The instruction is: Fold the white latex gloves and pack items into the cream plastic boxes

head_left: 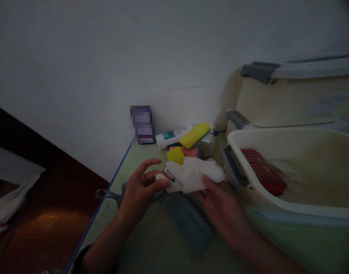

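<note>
My left hand [141,186] pinches one end of a white glove [193,173] between thumb and fingers. My right hand [220,201] grips the same glove from below and to the right. Both hands hover just above a grey mesh cloth [186,219] that lies on the pale green table [151,247]. Behind the glove lie a yellow sponge [176,155] and a reddish piece [191,152].
A cream plastic tub [291,207] at the right holds a red scrubber [262,171]. Stacked lidded bins [294,99] stand behind it. A white bottle with a yellow part [183,137] and a small dark box [142,125] sit against the wall. The table's blue edge [106,194] drops to a dark floor at left.
</note>
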The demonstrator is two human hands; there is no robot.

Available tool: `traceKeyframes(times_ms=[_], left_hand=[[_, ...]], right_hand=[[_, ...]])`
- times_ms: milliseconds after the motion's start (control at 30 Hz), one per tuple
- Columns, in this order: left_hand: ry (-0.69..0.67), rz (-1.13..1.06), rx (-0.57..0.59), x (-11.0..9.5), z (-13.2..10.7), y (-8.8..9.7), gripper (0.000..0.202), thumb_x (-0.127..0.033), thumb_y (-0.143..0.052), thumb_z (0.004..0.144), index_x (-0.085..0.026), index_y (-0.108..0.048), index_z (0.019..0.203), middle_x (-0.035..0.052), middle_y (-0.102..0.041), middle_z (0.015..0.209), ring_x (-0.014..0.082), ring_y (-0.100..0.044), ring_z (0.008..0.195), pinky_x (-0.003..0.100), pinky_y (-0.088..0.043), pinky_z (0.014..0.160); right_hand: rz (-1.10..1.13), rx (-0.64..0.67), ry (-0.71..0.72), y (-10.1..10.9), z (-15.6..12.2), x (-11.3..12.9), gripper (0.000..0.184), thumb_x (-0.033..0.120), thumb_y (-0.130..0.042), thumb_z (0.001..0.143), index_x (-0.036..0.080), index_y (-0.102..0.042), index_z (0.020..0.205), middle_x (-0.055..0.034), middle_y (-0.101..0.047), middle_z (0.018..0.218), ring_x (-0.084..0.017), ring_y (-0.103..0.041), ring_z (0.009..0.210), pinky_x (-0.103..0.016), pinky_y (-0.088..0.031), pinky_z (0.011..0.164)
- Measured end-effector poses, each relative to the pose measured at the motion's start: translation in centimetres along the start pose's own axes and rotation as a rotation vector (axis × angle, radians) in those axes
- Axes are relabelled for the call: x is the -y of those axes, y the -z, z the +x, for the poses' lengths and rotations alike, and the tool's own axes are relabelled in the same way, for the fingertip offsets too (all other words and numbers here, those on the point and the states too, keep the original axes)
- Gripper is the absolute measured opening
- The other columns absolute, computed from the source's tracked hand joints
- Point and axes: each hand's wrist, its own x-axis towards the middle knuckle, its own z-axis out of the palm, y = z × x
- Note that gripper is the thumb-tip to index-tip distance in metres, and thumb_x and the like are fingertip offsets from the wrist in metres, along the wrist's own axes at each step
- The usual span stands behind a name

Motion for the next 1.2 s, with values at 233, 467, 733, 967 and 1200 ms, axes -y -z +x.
traceKeyframes(times_ms=[233,467,733,967,1200], left_hand=[[-0.051,0.065,-0.007,-0.4,-0.2,0.1,0.026,-0.011,-0.076,0.061,-0.017,-0.054,0.073,-0.0025,-0.07,0.061,0.011,-0.064,0.057,0.02,-0.05,0.059],[0.001,0.183,-0.042,0.6,0.2,-0.2,0.027,-0.019,-0.078,0.062,-0.016,-0.057,0.078,-0.0031,-0.067,0.068,0.0093,-0.061,0.061,0.018,-0.047,0.057],[0.072,0.191,-0.011,1.5,0.9,0.4,0.025,-0.022,-0.077,0.063,-0.015,-0.058,0.077,-0.0031,-0.064,0.067,0.0073,-0.057,0.057,0.016,-0.045,0.05],[0.057,0.095,0.065,1.7,0.7,0.6,0.023,-0.021,-0.076,0.064,-0.015,-0.058,0.078,-0.0039,-0.064,0.062,0.0067,-0.054,0.044,0.018,-0.046,0.042],[0.201,-0.007,0.082,0.9,0.6,0.2,0.029,-0.016,-0.081,0.059,-0.014,-0.061,0.08,-0.0008,-0.069,0.073,0.009,-0.063,0.059,0.017,-0.054,0.053]], right_hand=[[0.017,0.008,0.001,0.0,-0.1,-0.1,0.041,0.021,-0.063,0.08,0.028,-0.058,0.12,-0.003,-0.064,0.12,-0.023,-0.054,0.117,-0.043,-0.045,0.097],[0.026,0.118,-0.042,-0.1,-0.6,-0.1,0.053,0.019,-0.061,0.082,0.029,-0.046,0.131,-0.0045,-0.063,0.121,-0.023,-0.056,0.114,-0.044,-0.041,0.1],[-0.045,0.129,-0.062,0.2,-0.8,-0.3,0.048,0.022,-0.066,0.079,0.028,-0.053,0.124,-0.0055,-0.065,0.116,-0.023,-0.052,0.118,-0.045,-0.041,0.099],[-0.116,0.141,-0.072,0.5,-0.7,-0.3,0.05,0.027,-0.065,0.079,0.028,-0.051,0.126,-0.007,-0.065,0.117,-0.025,-0.054,0.116,-0.046,-0.043,0.097],[-0.026,0.144,-0.066,0.3,-0.4,-0.4,0.048,0.026,-0.059,0.083,0.033,-0.047,0.129,-0.0029,-0.062,0.123,-0.022,-0.053,0.117,-0.045,-0.04,0.1]])
